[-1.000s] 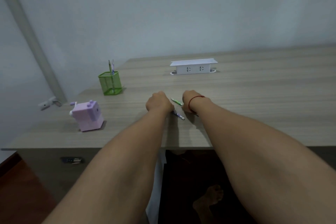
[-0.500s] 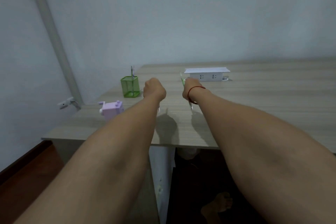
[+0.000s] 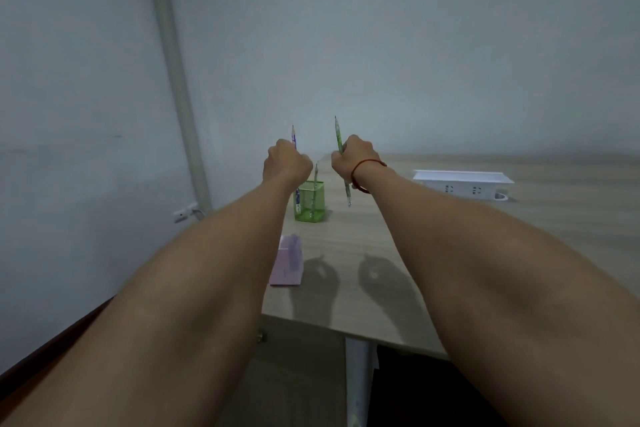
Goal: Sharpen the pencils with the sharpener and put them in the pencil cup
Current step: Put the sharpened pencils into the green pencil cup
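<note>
My left hand (image 3: 286, 161) grips a purple-patterned pencil (image 3: 294, 137) upright, its point up, held in the air above the green mesh pencil cup (image 3: 310, 202). My right hand (image 3: 352, 157), with a red string at the wrist, grips a green pencil (image 3: 338, 134) nearly upright, point up, just right of the cup. One pencil (image 3: 314, 184) stands in the cup. The lilac crank sharpener (image 3: 287, 264) sits on the desk nearer to me, partly hidden behind my left forearm.
A white power strip box (image 3: 462, 183) lies on the wooden desk (image 3: 388, 253) at the right. A grey pipe (image 3: 175, 80) runs up the wall at the left. The desk's near edge and a table leg (image 3: 360, 381) are below my arms.
Both hands lifted their pencils from the desk up into the air and turned them upright. The view swung so the cup and sharpener now lie under my hands.
</note>
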The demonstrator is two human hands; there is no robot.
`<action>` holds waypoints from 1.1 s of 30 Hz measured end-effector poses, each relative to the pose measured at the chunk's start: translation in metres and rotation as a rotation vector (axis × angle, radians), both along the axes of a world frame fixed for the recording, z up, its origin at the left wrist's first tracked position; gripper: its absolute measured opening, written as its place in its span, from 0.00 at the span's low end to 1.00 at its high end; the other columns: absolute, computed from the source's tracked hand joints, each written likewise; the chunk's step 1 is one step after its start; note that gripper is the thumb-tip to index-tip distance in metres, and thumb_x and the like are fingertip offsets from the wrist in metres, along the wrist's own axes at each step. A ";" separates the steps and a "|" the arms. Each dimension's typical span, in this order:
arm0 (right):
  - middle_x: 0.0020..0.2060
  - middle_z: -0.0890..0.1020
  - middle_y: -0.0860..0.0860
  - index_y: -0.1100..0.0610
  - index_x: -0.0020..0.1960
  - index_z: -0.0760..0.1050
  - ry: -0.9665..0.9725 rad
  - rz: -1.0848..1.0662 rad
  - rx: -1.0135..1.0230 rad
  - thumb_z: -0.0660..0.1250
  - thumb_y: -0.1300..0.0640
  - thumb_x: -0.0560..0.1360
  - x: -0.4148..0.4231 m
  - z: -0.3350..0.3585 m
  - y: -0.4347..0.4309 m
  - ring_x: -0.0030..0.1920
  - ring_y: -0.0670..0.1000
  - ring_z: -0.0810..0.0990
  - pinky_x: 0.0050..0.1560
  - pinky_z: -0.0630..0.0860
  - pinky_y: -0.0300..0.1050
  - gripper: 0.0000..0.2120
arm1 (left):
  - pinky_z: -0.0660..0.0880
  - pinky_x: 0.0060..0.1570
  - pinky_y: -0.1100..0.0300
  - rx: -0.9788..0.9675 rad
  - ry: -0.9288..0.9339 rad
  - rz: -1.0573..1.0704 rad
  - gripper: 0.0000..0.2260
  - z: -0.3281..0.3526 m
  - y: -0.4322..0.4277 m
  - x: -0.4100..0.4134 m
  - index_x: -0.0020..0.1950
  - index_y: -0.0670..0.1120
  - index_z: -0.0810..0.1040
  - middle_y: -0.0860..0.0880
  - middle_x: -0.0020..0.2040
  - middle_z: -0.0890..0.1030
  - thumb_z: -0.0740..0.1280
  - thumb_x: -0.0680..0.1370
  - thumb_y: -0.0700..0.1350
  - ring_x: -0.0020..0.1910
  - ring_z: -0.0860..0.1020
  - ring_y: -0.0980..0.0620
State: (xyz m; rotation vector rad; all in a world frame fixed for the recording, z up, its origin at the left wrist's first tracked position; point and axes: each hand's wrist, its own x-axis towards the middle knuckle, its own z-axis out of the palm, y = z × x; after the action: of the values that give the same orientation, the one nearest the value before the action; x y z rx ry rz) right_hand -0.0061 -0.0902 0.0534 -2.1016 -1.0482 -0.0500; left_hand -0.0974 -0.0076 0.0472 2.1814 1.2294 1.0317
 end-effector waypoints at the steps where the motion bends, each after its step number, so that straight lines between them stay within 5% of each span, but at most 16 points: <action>1: 0.59 0.76 0.58 0.61 0.59 0.70 0.002 0.005 0.016 0.58 0.54 0.78 0.003 0.001 0.011 0.51 0.58 0.77 0.51 0.77 0.51 0.14 | 0.76 0.43 0.53 0.001 -0.029 0.010 0.12 0.001 0.011 0.002 0.56 0.37 0.72 0.38 0.55 0.78 0.60 0.76 0.43 0.48 0.80 0.37; 4: 0.57 0.77 0.57 0.61 0.56 0.72 -0.007 0.001 0.063 0.60 0.56 0.78 0.016 0.001 0.044 0.45 0.56 0.74 0.44 0.71 0.45 0.11 | 0.75 0.45 0.53 0.041 -0.116 0.038 0.11 -0.003 0.039 0.015 0.57 0.38 0.72 0.40 0.56 0.77 0.60 0.78 0.43 0.51 0.79 0.39; 8: 0.58 0.76 0.58 0.62 0.62 0.69 0.008 0.003 0.163 0.62 0.61 0.77 0.036 -0.006 0.079 0.52 0.58 0.78 0.48 0.74 0.46 0.14 | 0.72 0.44 0.55 0.109 -0.247 0.025 0.09 -0.017 0.071 0.039 0.57 0.39 0.71 0.41 0.55 0.77 0.61 0.79 0.42 0.50 0.78 0.43; 16: 0.54 0.78 0.58 0.61 0.60 0.69 0.045 -0.039 0.283 0.60 0.64 0.77 0.074 -0.036 0.129 0.47 0.57 0.77 0.49 0.76 0.49 0.12 | 0.73 0.44 0.56 0.156 -0.343 0.001 0.09 -0.047 0.125 0.078 0.57 0.40 0.71 0.41 0.51 0.80 0.62 0.77 0.39 0.48 0.79 0.45; 27: 0.56 0.80 0.58 0.61 0.58 0.75 0.106 -0.010 0.211 0.61 0.58 0.79 0.091 -0.076 0.174 0.55 0.57 0.80 0.50 0.74 0.45 0.11 | 0.73 0.43 0.57 0.026 -0.141 0.071 0.09 -0.083 0.161 0.095 0.50 0.40 0.79 0.42 0.49 0.81 0.64 0.76 0.44 0.46 0.80 0.42; 33: 0.53 0.83 0.57 0.59 0.54 0.82 0.164 -0.001 0.088 0.65 0.64 0.75 0.096 -0.083 0.185 0.53 0.56 0.81 0.53 0.78 0.44 0.11 | 0.72 0.39 0.57 -0.055 -0.050 0.080 0.10 -0.092 0.170 0.095 0.52 0.40 0.80 0.42 0.49 0.82 0.66 0.75 0.44 0.45 0.81 0.42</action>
State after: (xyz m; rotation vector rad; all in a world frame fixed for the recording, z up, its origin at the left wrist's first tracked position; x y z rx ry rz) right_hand 0.0904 0.0948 -0.0292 -1.9906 -0.9302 0.0740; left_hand -0.0021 0.1629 -0.0445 2.0684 1.3157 1.0647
